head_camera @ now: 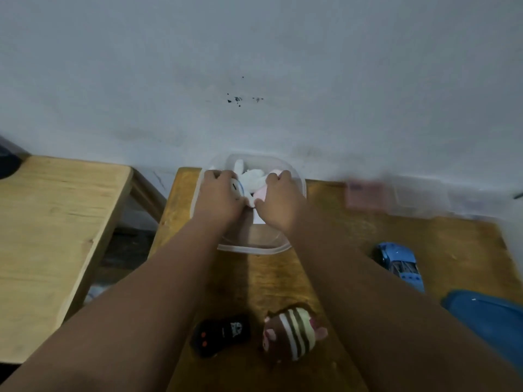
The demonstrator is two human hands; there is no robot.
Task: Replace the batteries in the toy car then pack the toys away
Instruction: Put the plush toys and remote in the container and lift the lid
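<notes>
Reaching into the clear plastic container (pixel 254 249), a rounded square tub at the far edge of the wooden tabletop (pixel 283 281), both hands are buried among soft toys. The left hand (pixel 219 198) has its fingers curled down over a fluffy white soft toy (pixel 250 176). The right hand (pixel 278 203) does the same, knuckles up, gripping a smooth pink soft toy (pixel 261 194) just beside it. The thumbs almost meet in the middle of the tub.

Over to the toy car (pixel 402 265): glossy blue, sitting on the tabletop well to the right of the container, touched by neither hand. Its long axis runs on a diagonal, from far-left to near-right, though blur hides which end is the nose.

Near the front edge, between the forearms, lie a black oblong piece with red dots (pixel 220 335) and a plump striped plush (pixel 294 332), brown and cream, side by side. A blue plastic lid (pixel 486 321) lies at the right edge.
</notes>
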